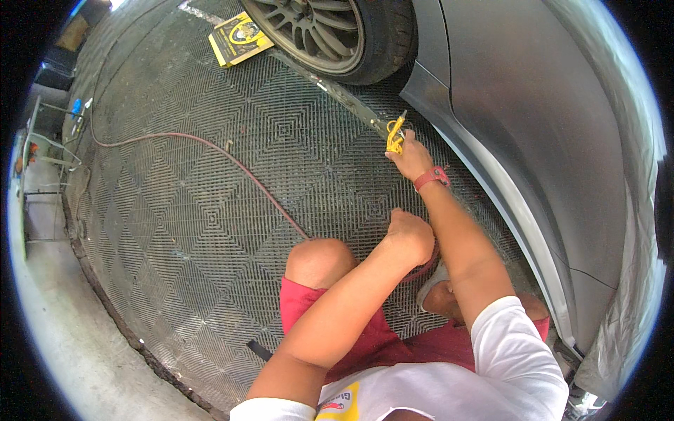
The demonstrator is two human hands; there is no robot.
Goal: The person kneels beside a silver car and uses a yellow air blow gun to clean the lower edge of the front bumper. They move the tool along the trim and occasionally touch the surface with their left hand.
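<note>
My right hand point(411, 158), with a red watch on its wrist, is closed round a yellow air blow gun point(395, 137). The gun's nozzle points away from me, beside the lower edge of the grey car's body point(519, 91). Closer to me, my left hand point(411, 235) is curled into a fist above the floor mat. What lies inside its fingers is hidden. A piece of dark red hose point(420, 272) shows just below that fist; whether the fist grips it I cannot tell.
The car's wheel point(309, 31) stands ahead, with a yellow and black box point(239, 40) beside it. A reddish hose point(203, 140) runs across the grooved floor mat point(210, 217) toward my knee. At the left stands a metal rack point(53, 165). Grey sheeting point(618, 337) hangs at the car's right.
</note>
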